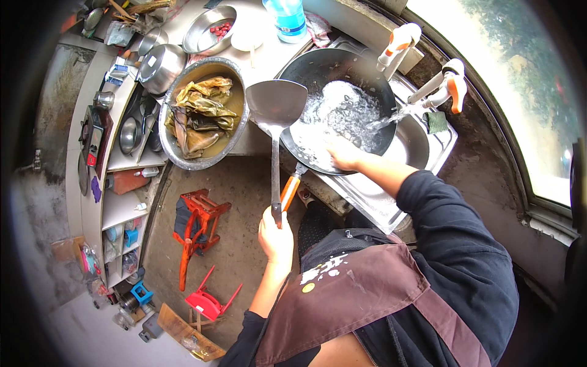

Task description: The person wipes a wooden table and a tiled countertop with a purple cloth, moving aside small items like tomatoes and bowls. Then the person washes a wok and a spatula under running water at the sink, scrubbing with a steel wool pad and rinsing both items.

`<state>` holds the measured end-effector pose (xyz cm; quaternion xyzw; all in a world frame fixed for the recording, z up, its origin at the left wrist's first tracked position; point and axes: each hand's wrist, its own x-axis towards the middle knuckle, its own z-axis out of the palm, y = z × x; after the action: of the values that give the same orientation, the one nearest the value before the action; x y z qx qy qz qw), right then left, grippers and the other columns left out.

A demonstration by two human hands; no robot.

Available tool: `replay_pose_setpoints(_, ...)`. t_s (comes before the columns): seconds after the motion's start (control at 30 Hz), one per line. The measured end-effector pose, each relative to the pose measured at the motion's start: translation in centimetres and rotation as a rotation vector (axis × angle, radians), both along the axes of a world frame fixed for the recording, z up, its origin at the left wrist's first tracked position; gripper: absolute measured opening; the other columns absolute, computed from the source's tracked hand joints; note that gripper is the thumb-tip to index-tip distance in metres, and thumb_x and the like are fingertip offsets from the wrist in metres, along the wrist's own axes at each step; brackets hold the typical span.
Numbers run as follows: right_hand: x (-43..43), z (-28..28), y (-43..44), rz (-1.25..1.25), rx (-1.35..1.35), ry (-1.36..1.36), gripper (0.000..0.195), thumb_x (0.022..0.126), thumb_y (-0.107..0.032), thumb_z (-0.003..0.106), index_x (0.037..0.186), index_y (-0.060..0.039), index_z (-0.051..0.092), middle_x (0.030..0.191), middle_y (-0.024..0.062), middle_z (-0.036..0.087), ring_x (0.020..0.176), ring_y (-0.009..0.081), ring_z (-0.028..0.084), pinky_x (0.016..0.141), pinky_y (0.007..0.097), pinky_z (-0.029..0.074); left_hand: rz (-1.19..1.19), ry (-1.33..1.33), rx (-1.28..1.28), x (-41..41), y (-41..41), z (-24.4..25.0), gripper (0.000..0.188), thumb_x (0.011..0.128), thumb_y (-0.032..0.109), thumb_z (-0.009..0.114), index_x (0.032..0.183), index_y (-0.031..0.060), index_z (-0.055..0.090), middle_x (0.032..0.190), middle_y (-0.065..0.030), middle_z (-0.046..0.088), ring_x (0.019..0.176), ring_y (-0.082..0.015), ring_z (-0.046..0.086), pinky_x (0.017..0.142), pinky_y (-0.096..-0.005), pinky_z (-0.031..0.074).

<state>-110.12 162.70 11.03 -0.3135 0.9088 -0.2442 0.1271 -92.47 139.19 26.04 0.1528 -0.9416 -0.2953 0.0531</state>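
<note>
My left hand (276, 236) is closed round the dark handle end of a metal wok spatula (276, 103), its broad blade raised beside the wok. A black wok (339, 64) rests over the stainless steel sink (415, 142), and water runs from a tap (442, 94) into it. Bubbling water covers much of its inside. My right hand (341, 153) reaches inside the near edge of the wok; its fingertips are blurred by glare, and whether they hold anything cannot be told. The wok's wooden handle (290, 190) points towards me, close to my left hand.
Left of the wok, a large metal basin (165, 142) holds wet leaves in brownish water. Behind it are a steel bowl (189, 39) with red fruit and a large water bottle (286, 20). A second tap (396, 46) stands behind the sink. Red stools (202, 220) stand on the floor.
</note>
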Motion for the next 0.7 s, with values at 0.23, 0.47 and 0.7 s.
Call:
replay_pose_setpoints(0.23,-2.7,2.5,4.3,-0.118,0.608,-0.134,0.042,0.086,-0.017,0.047,0.127,-0.014,0.055,0.148,0.0082,0.034,0.137,0.0282,0.031,0.114,0.0482,0.018,0.012,-0.045,0.034,0.4,0.6,0.0,0.032,0.08,0.008,0.069,0.11,0.0031,0.056,0.085,-0.0151,0.063,0.08,-0.0347,0.061,0.073,-0.0424,0.048)
replay_pose_setpoints(0.47,-2.6,-0.3,-1.8,-0.335,0.21,0.034,0.047,0.077,-0.011,0.051,0.125,-0.0099,0.055,0.135,0.0163,0.048,0.132,0.0319,0.037,0.108,0.0477,0.028,-0.037,0.024,0.007,0.0,0.5,0.0,0.031,0.081,0.007,0.068,0.109,0.0033,0.056,0.088,-0.016,0.064,0.083,-0.0353,0.062,0.074,-0.0417,0.049)
replay_pose_setpoints(0.7,0.4,3.7,-1.9,-0.032,-0.119,-0.331,0.059,0.071,-0.005,0.057,0.13,-0.0049,0.05,0.132,0.0206,0.048,0.123,0.0381,0.045,0.105,0.0418,0.037,0.018,-0.019,0.021,0.4,0.2,-0.3,0.03,0.081,0.009,0.069,0.108,0.0042,0.057,0.086,-0.0154,0.064,0.08,-0.0347,0.062,0.072,-0.0409,0.05)
